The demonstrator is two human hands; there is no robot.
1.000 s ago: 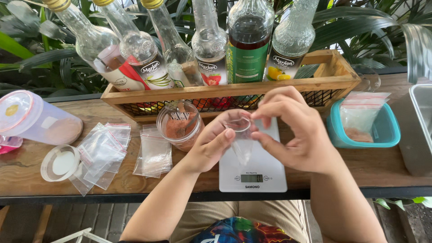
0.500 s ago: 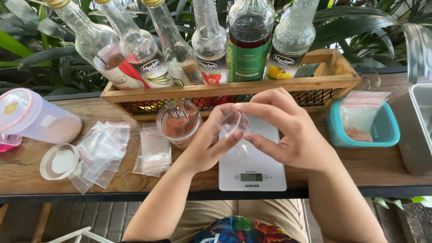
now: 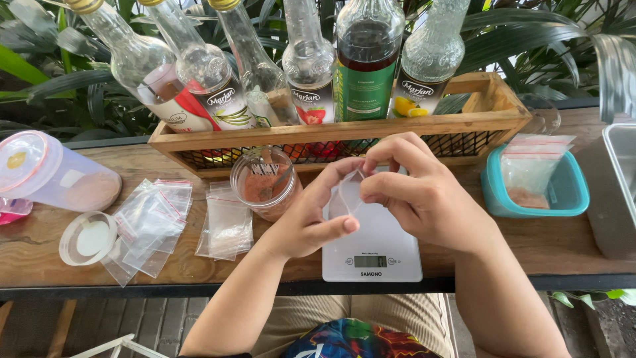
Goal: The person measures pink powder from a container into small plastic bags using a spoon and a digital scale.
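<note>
While your left hand and right hand meet at mid-frame, both pinch a small clear bag between fingertips, each grip closed on its thin plastic, just above a white scale near the tabletop's front edge. Your hands cover most of the scale's plate; only its lower strip with the display shows. Just left of your left hand stands an open clear jar of reddish-brown powder with a metal utensil in it. Further left lie a stack of flat clear bags, then a looser pile of bags with red strips, a round white lid, and a tipped translucent tub in the left of the frame. Across the upper frame a wooden crate with black mesh holds glass bottles, their tops cut off. At right, a teal tray holds filled bags, and a metal bin is cut by the edge. You cannot tell whether the held bag has anything inside.
</note>
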